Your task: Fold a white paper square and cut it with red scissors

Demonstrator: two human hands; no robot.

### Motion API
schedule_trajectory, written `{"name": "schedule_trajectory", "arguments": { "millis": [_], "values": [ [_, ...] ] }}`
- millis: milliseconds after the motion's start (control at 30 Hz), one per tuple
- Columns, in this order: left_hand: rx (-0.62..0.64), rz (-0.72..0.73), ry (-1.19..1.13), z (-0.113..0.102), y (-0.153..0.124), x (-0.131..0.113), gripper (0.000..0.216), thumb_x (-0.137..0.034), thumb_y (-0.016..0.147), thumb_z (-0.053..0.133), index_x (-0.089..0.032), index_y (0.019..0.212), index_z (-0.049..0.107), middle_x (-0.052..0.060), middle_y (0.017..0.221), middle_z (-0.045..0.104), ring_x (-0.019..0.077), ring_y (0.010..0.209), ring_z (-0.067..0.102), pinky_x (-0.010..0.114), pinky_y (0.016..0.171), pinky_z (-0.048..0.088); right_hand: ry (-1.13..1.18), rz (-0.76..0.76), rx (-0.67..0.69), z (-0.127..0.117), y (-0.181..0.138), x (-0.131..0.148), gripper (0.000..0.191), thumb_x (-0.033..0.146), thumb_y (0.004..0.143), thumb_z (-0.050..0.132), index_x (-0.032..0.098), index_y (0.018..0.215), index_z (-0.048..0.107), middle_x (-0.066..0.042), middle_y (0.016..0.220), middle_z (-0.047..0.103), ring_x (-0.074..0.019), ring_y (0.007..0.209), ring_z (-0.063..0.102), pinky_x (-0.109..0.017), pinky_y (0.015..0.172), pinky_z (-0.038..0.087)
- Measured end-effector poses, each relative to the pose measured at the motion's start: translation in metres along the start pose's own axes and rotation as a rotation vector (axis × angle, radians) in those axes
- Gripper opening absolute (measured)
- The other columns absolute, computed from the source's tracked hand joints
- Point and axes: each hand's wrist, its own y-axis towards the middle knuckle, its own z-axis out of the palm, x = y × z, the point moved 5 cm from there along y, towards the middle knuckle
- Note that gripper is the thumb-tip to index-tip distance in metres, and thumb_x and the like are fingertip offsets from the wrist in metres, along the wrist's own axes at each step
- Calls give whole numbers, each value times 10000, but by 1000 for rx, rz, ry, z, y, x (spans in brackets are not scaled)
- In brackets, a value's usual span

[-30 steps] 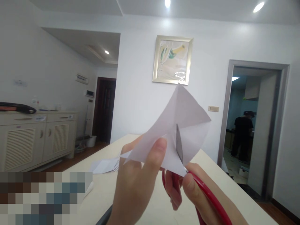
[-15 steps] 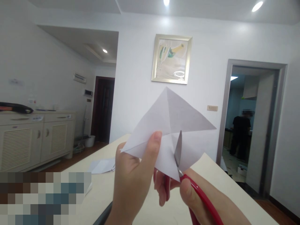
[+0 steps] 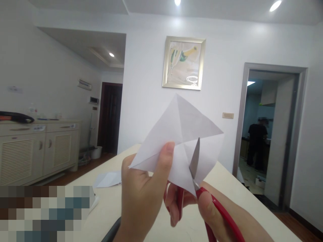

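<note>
A creased white sheet of paper [image 3: 164,121] is raised above the table, one corner pointing up. My left hand [image 3: 146,188] pinches its left side, the thumb lying on the near face and the fingers behind. On the right, my right hand [image 3: 212,205] grips red-handled scissors [image 3: 223,211]. One blade lies over the paper's near face, pointing up toward the crossing of the creases; the other blade is hidden behind the sheet. The paper's lower edge sits between the blades, close to their pivot.
Below is a cream table [image 3: 181,232] with loose white papers [image 3: 107,179] at its left. A dark object [image 3: 112,230] lies near my left wrist. Beyond stand a cabinet [image 3: 60,134], a framed picture [image 3: 184,63] and a doorway with a person [image 3: 257,141] inside.
The scissors have shifted slightly right, their blade tip leaning more to the right. The paper's right corner has drawn inward and up. My left hand stays almost in place.
</note>
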Motion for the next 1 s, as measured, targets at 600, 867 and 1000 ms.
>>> {"name": "schedule_trajectory", "arguments": {
  "millis": [600,867,1000],
  "values": [
    [54,133,-135,6,-1,-6,528,-137,845,590,-199,364,379,-108,237,354,38,196,400,95,259,348,173,-60,75,0,4,7,396,522,995,341,266,936,638,4,995,647,-170,932,583,-254,863,420],
    [-4,129,-122,5,-1,-4,452,-168,829,610,-203,419,422,-104,272,356,48,224,387,125,254,327,311,-50,103,5,2,6,430,560,969,373,231,957,649,-17,934,624,-138,776,561,-225,828,470],
    [-34,152,-89,2,-2,-5,440,-198,827,628,-203,431,438,-95,300,380,53,251,402,125,259,339,295,-48,90,4,3,8,479,626,935,372,223,896,630,-34,920,607,-175,902,581,-234,816,472]
  ]
}}
